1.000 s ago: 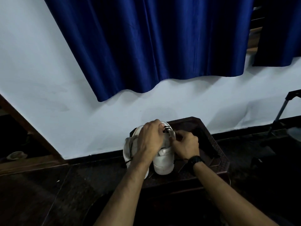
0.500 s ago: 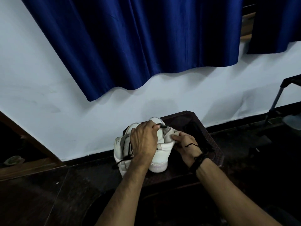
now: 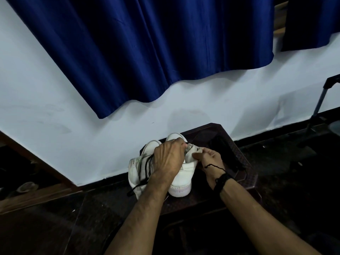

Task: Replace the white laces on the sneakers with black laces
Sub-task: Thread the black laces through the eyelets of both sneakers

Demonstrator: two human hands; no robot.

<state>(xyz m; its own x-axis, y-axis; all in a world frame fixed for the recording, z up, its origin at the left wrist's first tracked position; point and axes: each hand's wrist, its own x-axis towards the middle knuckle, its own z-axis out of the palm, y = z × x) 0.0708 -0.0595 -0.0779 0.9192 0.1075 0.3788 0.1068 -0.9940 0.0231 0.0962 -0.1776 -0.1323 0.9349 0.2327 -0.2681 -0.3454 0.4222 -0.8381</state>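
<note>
Two white sneakers (image 3: 181, 178) stood side by side on the dark brown table (image 3: 246, 173), toes toward the wall (image 3: 55, 100), heels toward me. Right-side sneaker: its tongue (image 3: 193, 150) was pulled up and back. Left-side sneaker (image 3: 137, 170): black lace (image 3: 146, 165) ran down its top, loose end trailing off past the heel over the table's near edge.

My left hand (image 3: 168, 159) lay over the top of the right-side sneaker, fingers curled down around the upper at the lacing area. Fingertips were hidden past the knuckles, so I couldn't tell whether they pinched a lace. A short bit of black showed just beyond them, near the tongue.

My right hand (image 3: 209, 160) was at the sneaker's right side, thumb and fingers pinching the tongue's edge. A thin black strand (image 3: 214, 166) crossed the back of that hand toward the wrist; lace or part of the wristband (image 3: 223, 179), unclear. Wristband itself was black, on the right wrist.

A dark flat object (image 3: 227, 153) lay on the table right of the hands; too dim to identify.

Table sat against the white wall. Blue curtain (image 3: 147, 48) hung above. Dark floor (image 3: 46, 227) all round. Black stand leg (image 3: 320, 100) at far right, wooden frame (image 3: 33, 162) at far left.
</note>
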